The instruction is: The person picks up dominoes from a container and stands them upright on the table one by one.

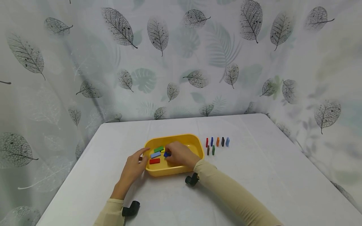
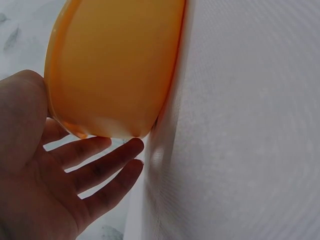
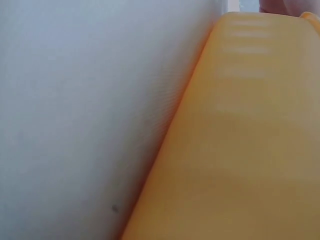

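Note:
A yellow tray (image 1: 169, 172) holds several small domino-like blocks: a green block (image 1: 158, 149), a light blue block (image 1: 155, 155) and a red block (image 1: 154, 161), with a bit of yellow nearby. Inside it, my right hand (image 1: 181, 153) pinches a dark blue block (image 1: 167, 154), partly covered by the fingers. At the tray's left end rests my left hand (image 1: 134, 166), thumb and index by the rim; the left wrist view shows its fingers spread and fairly straight against the outer wall. A small brown piece (image 1: 140, 158) shows between thumb and fingers; whether it is touched I cannot tell.
Right of the tray several blocks stand upright in two rows on the white table (image 1: 240, 188). The back row has a red one (image 1: 207, 142), an orange one (image 1: 217, 142) and a black one (image 1: 222, 142), among others; brown (image 1: 208, 150) and green ones (image 1: 213, 150) stand in front.

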Available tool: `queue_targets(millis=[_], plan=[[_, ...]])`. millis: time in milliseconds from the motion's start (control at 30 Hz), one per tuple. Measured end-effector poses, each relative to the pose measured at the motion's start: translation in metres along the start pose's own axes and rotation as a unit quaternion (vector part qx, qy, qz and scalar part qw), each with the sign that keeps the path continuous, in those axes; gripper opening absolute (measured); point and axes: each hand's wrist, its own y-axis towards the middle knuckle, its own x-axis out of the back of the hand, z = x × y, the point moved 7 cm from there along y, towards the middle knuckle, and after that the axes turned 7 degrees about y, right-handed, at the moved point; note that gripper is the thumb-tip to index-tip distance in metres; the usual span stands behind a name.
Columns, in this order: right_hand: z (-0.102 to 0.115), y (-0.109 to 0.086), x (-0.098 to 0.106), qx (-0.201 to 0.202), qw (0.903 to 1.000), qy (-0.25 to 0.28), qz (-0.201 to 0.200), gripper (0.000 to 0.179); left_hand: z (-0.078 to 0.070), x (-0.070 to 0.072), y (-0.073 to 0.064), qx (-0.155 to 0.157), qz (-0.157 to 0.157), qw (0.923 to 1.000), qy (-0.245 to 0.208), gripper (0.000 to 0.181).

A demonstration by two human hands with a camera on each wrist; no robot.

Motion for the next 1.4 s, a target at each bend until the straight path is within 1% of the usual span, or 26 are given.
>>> queue_targets(millis=[233,333,500,700,1033,1200,1400], plan=[[-0.002,-0.005,0.006,-0.027,0.9972,0.068,-0.012,0.018,-0.001,0.0,-0.001,0.001,0.002,1.0,-0.002,0.041],[-0.001,-0.009,0.011,-0.025,0.995,0.094,-0.022,0.017,-0.001,0.0,-0.001,-0.001,0.001,1.0,-0.003,0.041],[-0.001,-0.014,0.018,-0.011,0.9924,0.118,-0.035,0.019,-0.001,0.001,0.0,-0.005,-0.003,1.0,-0.006,0.041],[0.001,-0.02,0.029,-0.003,0.9894,0.138,-0.047,0.02,0.001,0.0,0.001,0.0,-0.003,1.0,-0.009,0.041],[0.004,-0.036,0.048,0.025,0.9822,0.17,-0.076,0.019,0.008,-0.003,-0.002,0.037,0.006,0.9991,-0.02,0.042],[0.003,-0.047,0.063,0.03,0.9791,0.17,-0.107,0.023,0.009,-0.003,-0.002,0.042,0.004,0.9988,-0.025,0.042],[-0.004,-0.061,0.081,0.042,0.9741,0.169,-0.144,0.021,0.011,-0.004,-0.003,0.046,-0.002,0.9983,-0.037,0.042]])
